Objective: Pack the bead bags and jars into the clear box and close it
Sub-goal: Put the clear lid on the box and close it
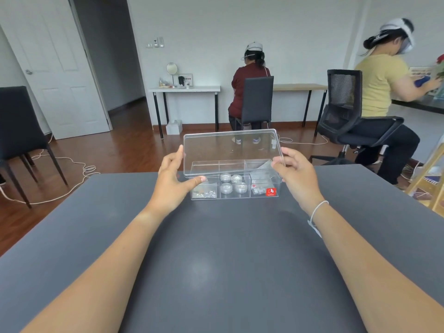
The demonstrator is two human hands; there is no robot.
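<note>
A clear box [264, 197] with three compartments stands on the grey table near its far edge. Bead bags [204, 193] lie in its left compartment, several small round jars [233, 183] in the middle one, and more bags [258, 188] in the right one. The clear lid [230, 150] is held tilted above the box. My left hand [173, 179] grips the lid's left edge and my right hand [295, 174] grips its right edge.
The grey table [216, 248] stretches toward me. Two people sit at desks along the far wall, one on an office chair [343, 109] at the right. A black chair [16, 131] stands at the left, with cables on the wooden floor.
</note>
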